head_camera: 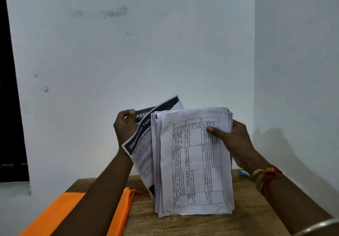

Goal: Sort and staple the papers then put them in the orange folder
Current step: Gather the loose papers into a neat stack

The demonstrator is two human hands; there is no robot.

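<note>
Table (183,224) sits against a wall (128,52); no room past its far edge. A paper stack (194,162) stands upright mid-table & blocks the centre. Right hand (236,142) grips the stack's right edge, arm crossing the table's right side. Left hand (124,127) holds a leaflet (141,140) just left of the stack, arm over the orange folder (55,213), which fills near left. Small blue item (242,172) lies far right, behind the right wrist. Bare wood shows near, betw. the arms.
</note>
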